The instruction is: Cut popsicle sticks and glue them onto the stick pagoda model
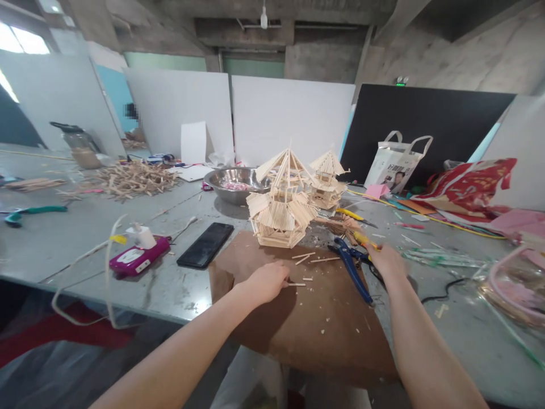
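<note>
A brown board (pixel 298 341) lies before me at the near edge of the grey table (pixel 451 341). Over it, my left hand (pixel 266 282) is closed, fingertips pinching a thin stick (pixel 298 284). My right hand (pixel 388 262), off the board's right side, grips a yellow tool (pixel 364 238) beside blue-handled pliers (pixel 355 275).

At far right sits a clear, pink-rimmed pouch (pixel 517 295); I cannot make out its contents. A black phone (pixel 205 245) lies left of the board, next to a purple box (pixel 158 249) with a white adapter (pixel 143 236) plugged into its top.

The two-tiered wooden stick model (pixel 282 220) stands upright at the board's far end, a second model (pixel 327 193) behind it to the right. Left of the pair, a round steel bowl (pixel 235 196) holds a shallow layer of pink and whitish bits (pixel 235 186).

Farther left are a heap of wooden pieces (pixel 134 180) and a clear, dark-lidded bottle (pixel 72 139), its lower part filled with something light brown. Across the table at right, a white carrier bag (pixel 389 165) stands with handles up, its contents hidden, near a crumpled red bag (pixel 472 184).
</note>
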{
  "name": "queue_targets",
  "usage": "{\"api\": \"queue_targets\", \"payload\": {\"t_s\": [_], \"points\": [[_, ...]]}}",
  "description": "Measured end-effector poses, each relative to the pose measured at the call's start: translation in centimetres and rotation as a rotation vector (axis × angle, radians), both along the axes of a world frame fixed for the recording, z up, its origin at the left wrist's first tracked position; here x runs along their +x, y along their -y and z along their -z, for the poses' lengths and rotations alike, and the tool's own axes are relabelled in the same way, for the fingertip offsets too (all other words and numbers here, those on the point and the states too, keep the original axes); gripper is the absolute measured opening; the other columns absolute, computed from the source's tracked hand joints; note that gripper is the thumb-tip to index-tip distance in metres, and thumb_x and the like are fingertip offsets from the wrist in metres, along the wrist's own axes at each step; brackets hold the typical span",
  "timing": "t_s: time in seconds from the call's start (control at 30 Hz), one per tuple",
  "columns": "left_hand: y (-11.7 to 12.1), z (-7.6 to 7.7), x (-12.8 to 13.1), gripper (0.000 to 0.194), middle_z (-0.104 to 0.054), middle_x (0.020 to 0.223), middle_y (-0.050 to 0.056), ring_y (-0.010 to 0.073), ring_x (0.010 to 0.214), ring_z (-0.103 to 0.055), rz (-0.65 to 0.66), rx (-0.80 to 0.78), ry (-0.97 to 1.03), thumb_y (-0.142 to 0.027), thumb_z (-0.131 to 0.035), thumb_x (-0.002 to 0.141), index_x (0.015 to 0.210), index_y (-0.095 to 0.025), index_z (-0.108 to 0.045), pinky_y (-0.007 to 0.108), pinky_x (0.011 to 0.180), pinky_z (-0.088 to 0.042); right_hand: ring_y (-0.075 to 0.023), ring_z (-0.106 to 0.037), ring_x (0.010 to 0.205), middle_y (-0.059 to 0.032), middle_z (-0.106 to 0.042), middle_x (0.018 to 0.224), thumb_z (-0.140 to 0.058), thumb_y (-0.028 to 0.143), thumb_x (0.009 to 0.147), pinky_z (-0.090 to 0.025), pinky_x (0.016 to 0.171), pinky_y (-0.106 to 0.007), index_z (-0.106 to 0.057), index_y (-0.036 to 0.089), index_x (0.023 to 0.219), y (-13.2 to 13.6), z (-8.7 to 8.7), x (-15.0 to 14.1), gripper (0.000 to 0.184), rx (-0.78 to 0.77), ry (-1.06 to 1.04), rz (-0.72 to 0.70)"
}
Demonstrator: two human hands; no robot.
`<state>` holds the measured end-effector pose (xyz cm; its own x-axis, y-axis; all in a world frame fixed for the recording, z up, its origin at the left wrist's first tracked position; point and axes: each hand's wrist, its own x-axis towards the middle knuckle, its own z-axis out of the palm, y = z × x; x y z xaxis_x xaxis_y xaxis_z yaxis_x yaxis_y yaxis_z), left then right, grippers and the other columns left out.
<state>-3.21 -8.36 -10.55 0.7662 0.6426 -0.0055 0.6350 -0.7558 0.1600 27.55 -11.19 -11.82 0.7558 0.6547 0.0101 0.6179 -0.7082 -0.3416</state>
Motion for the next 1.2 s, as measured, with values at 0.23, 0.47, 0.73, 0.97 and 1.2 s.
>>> {"api": "queue_targets", "payload": {"t_s": [0.23,0.47,0.73,0.97,1.2], "points": [[0.7,-1.5,-0.6,0.020,-0.056,0.064,0.005,0.0164,0.060,-0.053,-0.144,-0.026,0.144,-0.019,-0.032,0.076,0.082,-0.017,-0.052,0.026,0.054,-0.037,-0.0297,-0.053,0.088,-0.0165,-0.057,0.096,-0.027,0.056,0.071,-0.038,0.072,-0.040,-0.053,0.015,0.101,0.1,-0.3,-0.5,0.058,-0.053,0.005,-0.002],[-1.8,-6.8,-0.2,0.027,-0.047,0.054,-0.004,0.0059,0.040,-0.043,-0.331,-0.420,0.983,-0.017,-0.038,0.075,0.100,-0.014,-0.045,0.018,0.042,-0.036,-0.0305,-0.053,0.088,-0.0156,-0.057,0.096,-0.028,0.055,0.070,-0.037,0.073,-0.043,-0.052,0.016,0.102,-0.2,0.3,-0.1,0.056,-0.053,0.015,0.003],[-4.3,-9.4,1.4,0.010,-0.045,0.048,-0.005,0.0029,0.034,-0.039,-0.439,-0.641,1.310,-0.020,-0.050,0.070,0.064,-0.012,-0.049,0.016,0.033,-0.031,-0.0314,-0.053,0.089,-0.0167,-0.057,0.095,-0.028,0.054,0.071,-0.039,0.070,-0.042,-0.052,0.015,0.103,-0.1,0.4,-0.2,0.056,-0.033,0.030,-0.019],[-6.4,-10.2,2.3,0.018,-0.046,0.044,-0.005,0.0023,0.030,-0.036,-0.419,-0.730,1.275,-0.029,-0.055,0.068,0.063,-0.012,-0.051,0.017,0.031,-0.025,-0.0313,-0.053,0.089,-0.0177,-0.057,0.095,-0.028,0.053,0.072,-0.039,0.070,-0.041,-0.052,0.014,0.103,0.0,0.4,-0.3,0.055,-0.024,0.028,-0.034],[-8.4,-10.6,2.2,0.018,-0.047,0.044,-0.004,0.0026,0.032,-0.037,-0.466,-0.883,1.283,-0.029,-0.061,0.061,0.066,-0.013,-0.055,0.017,0.033,-0.022,-0.0316,-0.052,0.090,-0.0178,-0.057,0.096,-0.027,0.055,0.071,-0.040,0.068,-0.040,-0.051,0.015,0.104,0.1,0.1,-0.5,0.057,-0.014,-0.008,-0.030]]}}
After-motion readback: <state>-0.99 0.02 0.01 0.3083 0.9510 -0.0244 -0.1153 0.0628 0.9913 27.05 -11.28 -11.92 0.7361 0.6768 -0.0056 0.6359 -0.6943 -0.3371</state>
